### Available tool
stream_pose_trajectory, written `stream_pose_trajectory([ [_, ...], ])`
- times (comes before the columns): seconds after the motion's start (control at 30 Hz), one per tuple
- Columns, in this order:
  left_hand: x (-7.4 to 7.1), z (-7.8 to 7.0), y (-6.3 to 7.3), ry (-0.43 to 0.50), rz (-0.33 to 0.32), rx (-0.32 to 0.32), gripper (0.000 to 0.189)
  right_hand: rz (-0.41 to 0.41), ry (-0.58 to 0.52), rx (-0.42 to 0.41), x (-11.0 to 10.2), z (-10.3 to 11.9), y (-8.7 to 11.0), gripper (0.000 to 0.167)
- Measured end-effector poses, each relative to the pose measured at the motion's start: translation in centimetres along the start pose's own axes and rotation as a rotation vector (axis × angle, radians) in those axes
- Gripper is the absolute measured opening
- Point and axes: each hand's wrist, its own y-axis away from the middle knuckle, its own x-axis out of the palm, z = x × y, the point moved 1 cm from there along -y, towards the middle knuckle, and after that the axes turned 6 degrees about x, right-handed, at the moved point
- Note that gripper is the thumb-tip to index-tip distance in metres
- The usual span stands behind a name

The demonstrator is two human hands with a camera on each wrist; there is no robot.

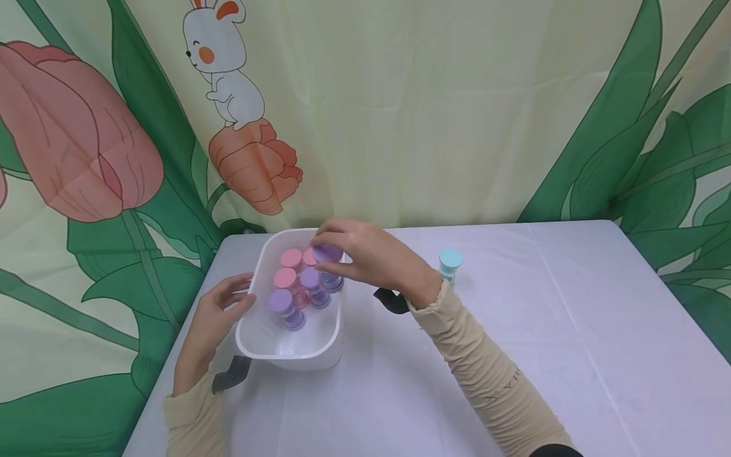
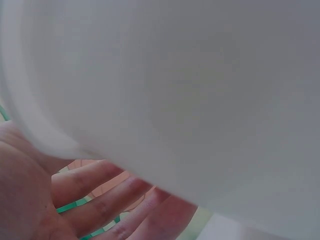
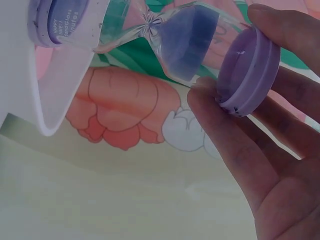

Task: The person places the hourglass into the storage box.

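Observation:
A white plastic bin (image 1: 331, 363) holds several hourglasses with pink caps (image 1: 285, 278) and purple caps (image 1: 280, 301). My right hand (image 1: 371, 255) pinches the capped end of a purple hourglass (image 3: 186, 42) between thumb and fingers, at the bin's right side. Seen from the right wrist, its lower cap overlaps the bin's rim; whether it touches the floor of the bin cannot be told. Along the left wall lies my left hand (image 1: 214, 320), its fingers extended against the outside. In the left wrist view those fingers (image 2: 107, 205) are partly hidden behind the bin.
A teal-capped hourglass (image 1: 450, 259) stands on the table to the right, partly hidden by the right wrist. White cloth (image 1: 514, 330) covers the table. Behind it hangs a curtain (image 1: 428, 114) printed with tulips, leaves and a rabbit on a carrot.

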Motion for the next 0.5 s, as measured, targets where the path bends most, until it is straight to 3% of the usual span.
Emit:
stream_pose_trajectory([
  [0.5, -0.1, -0.1, 0.0, 0.012, 0.004, 0.01, 0.059, 0.078, -0.037, 0.021, 1.8, 0.5, -0.7, 0.03],
])
